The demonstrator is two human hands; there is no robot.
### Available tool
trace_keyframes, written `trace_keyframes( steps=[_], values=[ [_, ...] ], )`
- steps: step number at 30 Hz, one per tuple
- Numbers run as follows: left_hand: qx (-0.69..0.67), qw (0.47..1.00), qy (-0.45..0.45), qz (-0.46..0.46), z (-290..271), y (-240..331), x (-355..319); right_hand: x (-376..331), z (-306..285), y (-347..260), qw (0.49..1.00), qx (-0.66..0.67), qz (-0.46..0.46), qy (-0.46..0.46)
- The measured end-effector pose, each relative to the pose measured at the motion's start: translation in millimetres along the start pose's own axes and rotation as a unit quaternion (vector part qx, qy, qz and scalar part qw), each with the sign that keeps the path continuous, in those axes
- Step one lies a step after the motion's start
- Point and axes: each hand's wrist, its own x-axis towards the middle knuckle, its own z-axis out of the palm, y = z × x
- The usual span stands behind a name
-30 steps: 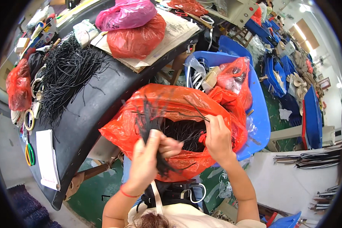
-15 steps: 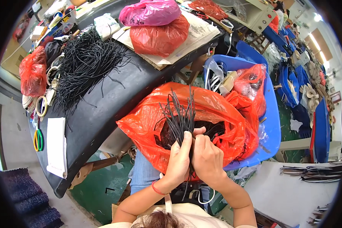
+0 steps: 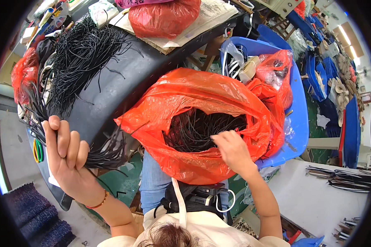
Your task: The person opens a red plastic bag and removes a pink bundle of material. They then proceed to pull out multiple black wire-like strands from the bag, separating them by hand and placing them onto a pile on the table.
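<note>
My left hand is raised at the left with its fingers wrapped round a bundle of thin black cords. The cords stick out on both sides of the fist, and their ends are blurred. In front of my lap lies a red plastic bag, its mouth spread wide. More loose black cords fill the bag. My right hand reaches over the near right rim, back upward, fingers loosely apart at the cords. Nothing shows in those fingers, though their undersides are hidden.
A dark tabletop curves along the left, bearing a big heap of black cords and a tied red bag. Behind and right of the open bag stands a blue bin. Dark strips lie on a pale surface at right.
Both hands held the cord bundle together over the bag. Now they are apart: the left has carried the bundle left toward the table, and the right has let go and stays at the bag's mouth.
</note>
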Motion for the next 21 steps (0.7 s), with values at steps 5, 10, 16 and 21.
trace_keyframes(
  steps=[5,10,16,21],
  values=[
    [0.104,0.989,0.077,-0.070,9.4,-20.2,-9.8,26.1,27.0,-10.2,0.999,0.047,-0.015,-0.020],
    [0.104,0.970,0.001,-0.221,23.9,-77.4,-34.2,24.4,-18.2,-17.8,0.964,0.192,0.162,0.087],
    [0.114,0.945,-0.053,-0.301,33.4,-134.7,-65.9,28.9,-20.6,-70.4,0.991,-0.002,-0.049,0.125],
    [0.072,0.964,0.077,-0.245,37.7,-115.0,-55.2,16.0,-7.0,-95.1,0.991,0.025,-0.089,0.095]
  ],
)
